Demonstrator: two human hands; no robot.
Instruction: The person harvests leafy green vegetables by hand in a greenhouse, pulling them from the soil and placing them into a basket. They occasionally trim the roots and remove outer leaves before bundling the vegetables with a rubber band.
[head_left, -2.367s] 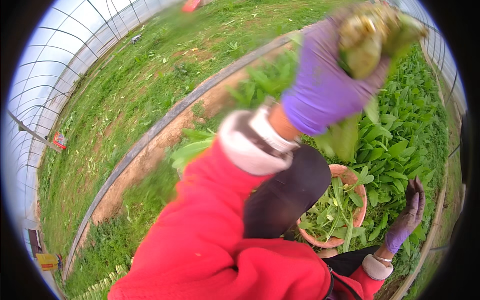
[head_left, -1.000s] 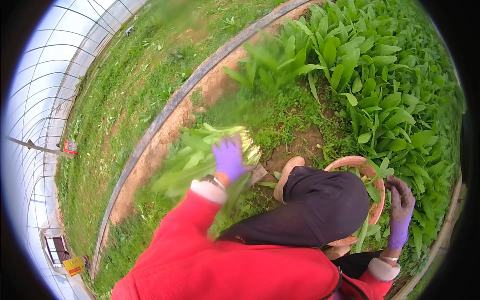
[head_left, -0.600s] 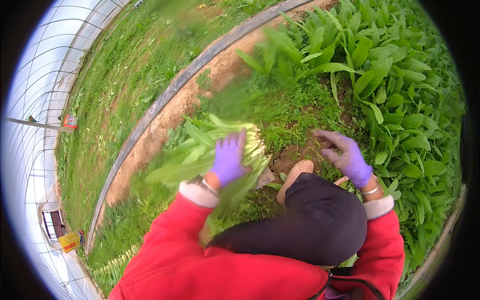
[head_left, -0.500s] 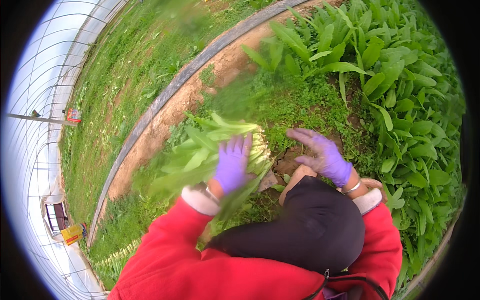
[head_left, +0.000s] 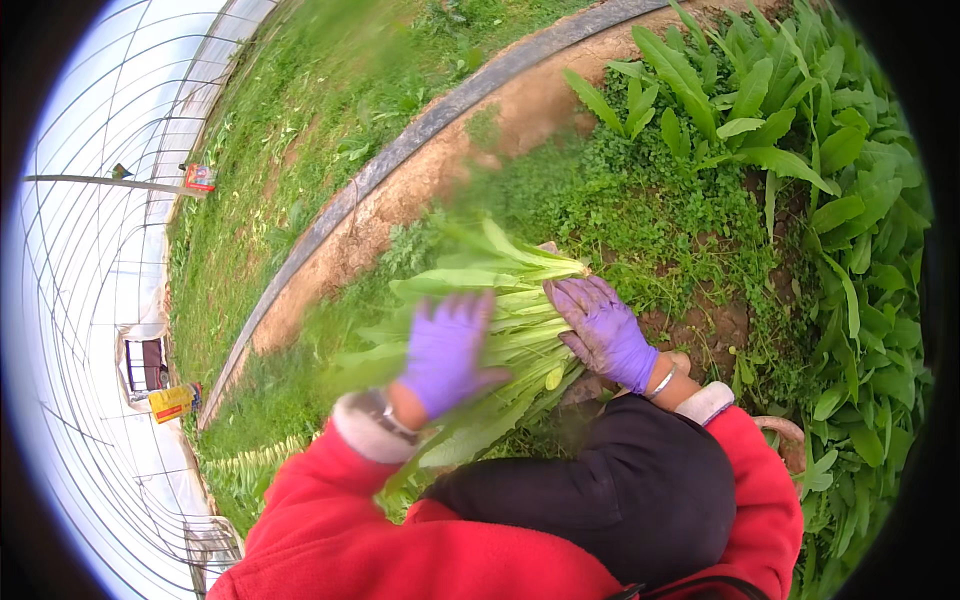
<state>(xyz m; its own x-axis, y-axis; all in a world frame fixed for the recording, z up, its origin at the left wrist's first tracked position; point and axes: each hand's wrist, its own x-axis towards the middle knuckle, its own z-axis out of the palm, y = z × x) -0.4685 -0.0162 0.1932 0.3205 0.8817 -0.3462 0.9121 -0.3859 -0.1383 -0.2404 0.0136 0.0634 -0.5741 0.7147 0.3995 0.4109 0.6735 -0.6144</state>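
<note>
Cut greens (head_left: 530, 328) lie gathered in a loose bunch before the knee (head_left: 660, 450), no tie visible; the left hand (head_left: 447, 352), spread and blurred, is over the leaves (contact uncertain), the right hand (head_left: 604, 328) flat-fingered on the stem ends. A row (head_left: 265, 456) of apparently cut greens lies lower left; uncut plants (head_left: 872, 275) stand at right. Low weeds (head_left: 650, 205) leave room between bunch and grey edging (head_left: 352, 190); knee and plants bound the other sides.

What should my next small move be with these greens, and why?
Perhaps draw the greens together: your right hand is at the stem ends, your blurred left hand is over the leaves, and those leaves fan out loosely.
</note>
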